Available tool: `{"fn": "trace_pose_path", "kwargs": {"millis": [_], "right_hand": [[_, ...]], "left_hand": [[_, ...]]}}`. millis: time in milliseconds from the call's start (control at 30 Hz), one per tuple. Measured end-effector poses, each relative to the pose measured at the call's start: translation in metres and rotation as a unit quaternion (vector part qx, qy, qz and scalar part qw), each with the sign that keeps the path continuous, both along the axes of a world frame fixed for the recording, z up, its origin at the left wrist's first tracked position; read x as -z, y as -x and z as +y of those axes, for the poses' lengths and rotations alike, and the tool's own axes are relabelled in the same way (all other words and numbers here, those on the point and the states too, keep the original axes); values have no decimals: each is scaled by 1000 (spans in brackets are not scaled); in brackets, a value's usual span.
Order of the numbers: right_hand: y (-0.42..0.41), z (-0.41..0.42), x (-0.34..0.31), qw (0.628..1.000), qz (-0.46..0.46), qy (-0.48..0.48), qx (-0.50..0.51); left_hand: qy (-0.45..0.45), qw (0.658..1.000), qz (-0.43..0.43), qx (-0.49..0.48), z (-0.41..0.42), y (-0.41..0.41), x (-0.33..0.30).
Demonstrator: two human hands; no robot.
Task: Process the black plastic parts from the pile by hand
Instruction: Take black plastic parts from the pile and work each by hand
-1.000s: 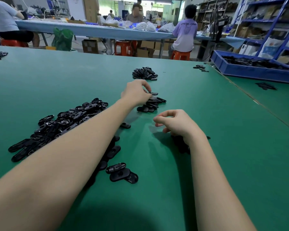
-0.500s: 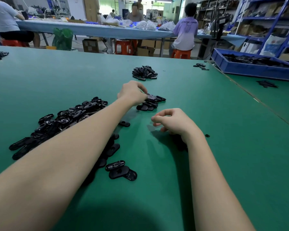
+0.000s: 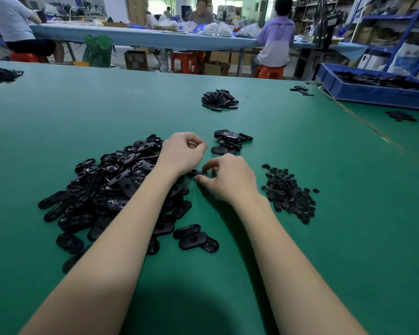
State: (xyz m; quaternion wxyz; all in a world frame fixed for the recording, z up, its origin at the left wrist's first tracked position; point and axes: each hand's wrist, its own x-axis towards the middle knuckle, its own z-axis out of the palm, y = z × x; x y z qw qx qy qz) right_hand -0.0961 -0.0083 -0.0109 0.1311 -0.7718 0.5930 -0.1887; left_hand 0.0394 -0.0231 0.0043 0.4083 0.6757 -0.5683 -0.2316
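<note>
1. Left hand (image 3: 183, 151) pulled back from the small done stack (image 3: 231, 142) since a second ago; now beside the big pile (image 3: 111, 187), fingers curled, seemingly empty.
2. Right hand (image 3: 228, 177) moved up to meet it, fingertips pinching a black part (image 3: 196, 172) low over the bench (image 3: 300, 262), just right of the pile.
3. Likely meaning: one piece finished and dropped off, the next just taken up; most of the pile not yet done.
4. Heap of small round bits (image 3: 288, 192) just right of the right wrist, clear of the hands.
5. Farther stack (image 3: 219, 100) mid-bench, blue bin (image 3: 373, 91) far right; nothing blocking the hands.
</note>
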Motion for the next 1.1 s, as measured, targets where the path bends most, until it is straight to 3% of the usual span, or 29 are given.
{"fn": "trace_pose_path", "kwargs": {"millis": [167,300,467,567,733,867,1100], "right_hand": [[1,-1,-1,999,-42,-13,6],[31,-10,-15,982,-164,-95,7],[70,-15,-35,977,-196,-89,3],[81,-15,-41,973,-213,-92,-3],[85,-13,-44,979,-171,-112,19],[102,-14,-47,984,8,-146,103],[100,-7,-43,972,8,-185,146]], "left_hand": [[37,999,9,4,2,-2,-7],[39,998,27,32,5,0,-11],[-6,991,-3,134,9,16,-11],[-47,982,21,184,10,29,-7],[-63,981,71,172,10,35,-2],[-73,981,108,141,12,31,-2],[-64,980,148,118,11,29,-1]]}}
